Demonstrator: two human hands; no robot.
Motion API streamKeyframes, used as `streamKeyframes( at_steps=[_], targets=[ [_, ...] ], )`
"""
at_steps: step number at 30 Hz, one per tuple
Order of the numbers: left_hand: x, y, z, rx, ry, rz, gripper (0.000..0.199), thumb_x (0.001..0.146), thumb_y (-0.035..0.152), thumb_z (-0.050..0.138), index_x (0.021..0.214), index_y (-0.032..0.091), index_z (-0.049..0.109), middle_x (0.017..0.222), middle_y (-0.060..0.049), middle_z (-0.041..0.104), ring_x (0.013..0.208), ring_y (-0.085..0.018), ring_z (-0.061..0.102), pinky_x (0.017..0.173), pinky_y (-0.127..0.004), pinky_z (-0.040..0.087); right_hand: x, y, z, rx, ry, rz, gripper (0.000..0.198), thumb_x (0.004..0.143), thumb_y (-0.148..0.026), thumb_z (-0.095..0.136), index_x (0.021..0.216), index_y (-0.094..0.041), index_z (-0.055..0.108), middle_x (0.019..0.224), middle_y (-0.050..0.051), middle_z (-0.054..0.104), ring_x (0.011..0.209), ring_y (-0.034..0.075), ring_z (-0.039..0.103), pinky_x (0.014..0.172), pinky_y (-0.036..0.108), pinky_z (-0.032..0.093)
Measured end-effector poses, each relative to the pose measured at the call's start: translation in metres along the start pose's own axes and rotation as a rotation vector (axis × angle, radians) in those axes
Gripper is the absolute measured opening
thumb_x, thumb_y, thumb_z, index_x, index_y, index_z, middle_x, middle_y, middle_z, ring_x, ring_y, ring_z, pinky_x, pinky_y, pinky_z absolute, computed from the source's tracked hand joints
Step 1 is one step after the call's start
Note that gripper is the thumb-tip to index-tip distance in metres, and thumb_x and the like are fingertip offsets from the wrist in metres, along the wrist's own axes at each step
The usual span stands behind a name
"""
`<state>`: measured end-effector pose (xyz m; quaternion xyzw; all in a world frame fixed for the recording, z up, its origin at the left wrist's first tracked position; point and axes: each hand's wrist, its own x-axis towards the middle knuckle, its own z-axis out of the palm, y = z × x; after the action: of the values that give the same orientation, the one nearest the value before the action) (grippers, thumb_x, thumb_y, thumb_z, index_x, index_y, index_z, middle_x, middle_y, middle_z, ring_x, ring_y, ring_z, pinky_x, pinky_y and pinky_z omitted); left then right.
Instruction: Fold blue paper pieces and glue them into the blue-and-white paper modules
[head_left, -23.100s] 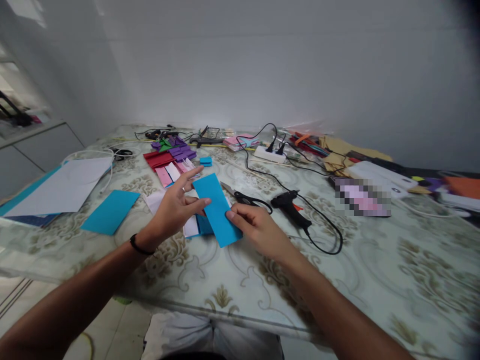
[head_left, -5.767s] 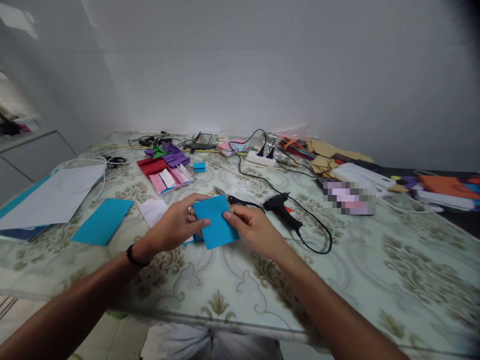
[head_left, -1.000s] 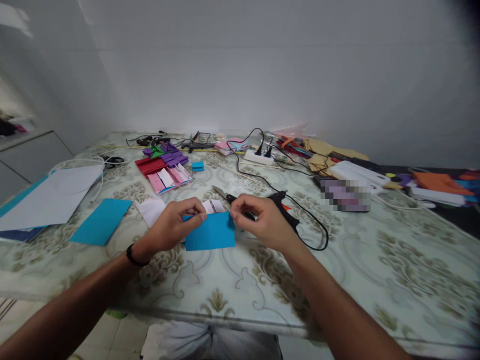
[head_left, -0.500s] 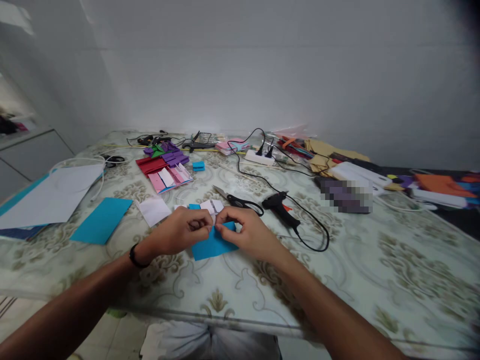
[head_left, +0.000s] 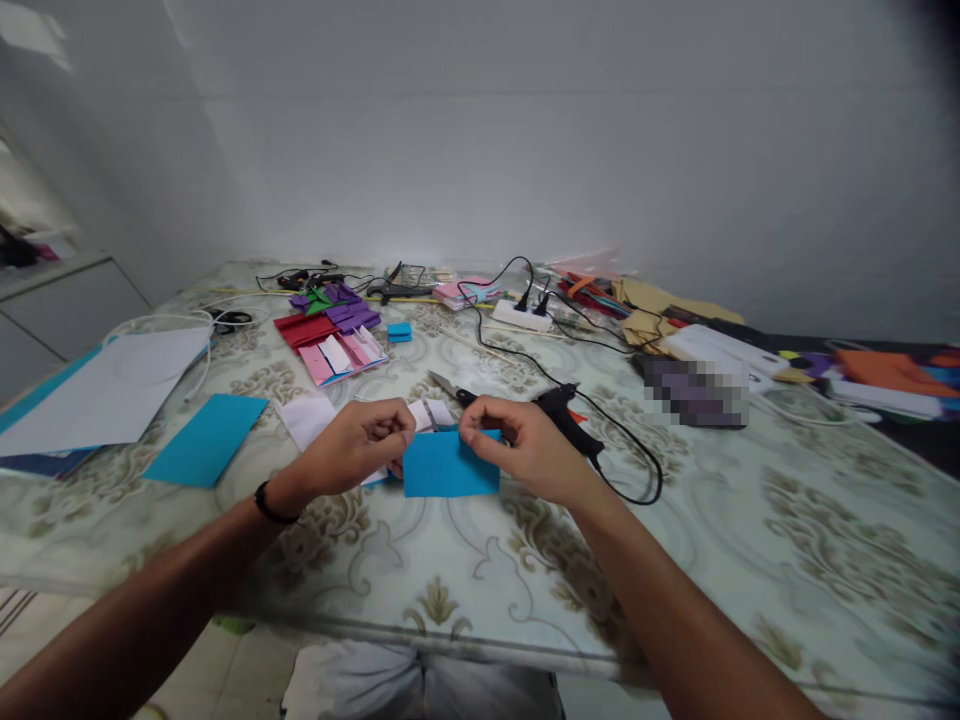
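Observation:
Both my hands are at a blue sheet of paper (head_left: 450, 477), which shows as a rectangle just above the table. My left hand (head_left: 365, 447) is closed, its fingertips pinching at the sheet's upper left corner. With thumb and forefinger, my right hand (head_left: 529, 447) grips the upper edge towards the right. Small white folded pieces (head_left: 430, 415) lie just behind the sheet. Black-handled scissors (head_left: 448, 386) lie beyond, their handles partly hidden by my right hand. A black glue gun (head_left: 574, 420) lies to the right of that hand.
Another blue sheet (head_left: 206, 440) and white paper (head_left: 105, 390) lie on the left. Folded red paper (head_left: 304, 333), pink pieces (head_left: 345, 355) and a small blue piece (head_left: 399, 332) are further back. A white power strip (head_left: 520, 316) trails black cords. A blurred dark object (head_left: 694, 392) lies right.
My hands have moved apart from where they met. The blue sheet, lying under them before, is now between them, shifted right and squared to me.

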<state>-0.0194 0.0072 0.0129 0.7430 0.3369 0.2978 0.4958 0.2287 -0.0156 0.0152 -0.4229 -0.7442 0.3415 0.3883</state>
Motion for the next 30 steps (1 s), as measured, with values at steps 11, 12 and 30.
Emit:
streamKeyframes(
  at_steps=[11, 12, 30],
  targets=[
    [-0.003, 0.006, 0.014, 0.278, -0.074, 0.095, 0.02, 0.096, 0.031, 0.059, 0.091, 0.016, 0.071, 0.073, 0.001, 0.064, 0.065, -0.011, 0.054, 0.059, -0.022, 0.04, -0.003, -0.001, 0.024, 0.071, -0.037, -0.05, 0.006, 0.079, -0.021, 0.06, 0.077, -0.019, 0.066, 0.075, 0.0, 0.067, 0.071, 0.015, 0.059, 0.07, 0.027, 0.045],
    [-0.004, 0.006, 0.014, 0.288, -0.074, 0.111, 0.02, 0.096, 0.03, 0.059, 0.089, 0.016, 0.071, 0.073, 0.001, 0.065, 0.065, -0.011, 0.054, 0.061, -0.022, 0.04, -0.003, -0.002, 0.025, 0.078, -0.043, -0.051, 0.006, 0.078, -0.02, 0.06, 0.076, -0.019, 0.065, 0.074, 0.0, 0.067, 0.071, 0.015, 0.059, 0.07, 0.027, 0.046],
    [-0.005, 0.01, 0.007, 0.272, -0.055, 0.159, 0.016, 0.091, 0.021, 0.059, 0.077, 0.016, 0.066, 0.07, 0.002, 0.063, 0.064, -0.01, 0.052, 0.062, -0.022, 0.04, -0.003, -0.002, 0.017, 0.059, -0.054, -0.071, 0.004, 0.077, -0.019, 0.059, 0.079, -0.02, 0.063, 0.076, 0.0, 0.065, 0.072, 0.015, 0.056, 0.07, 0.028, 0.045]
  ],
)
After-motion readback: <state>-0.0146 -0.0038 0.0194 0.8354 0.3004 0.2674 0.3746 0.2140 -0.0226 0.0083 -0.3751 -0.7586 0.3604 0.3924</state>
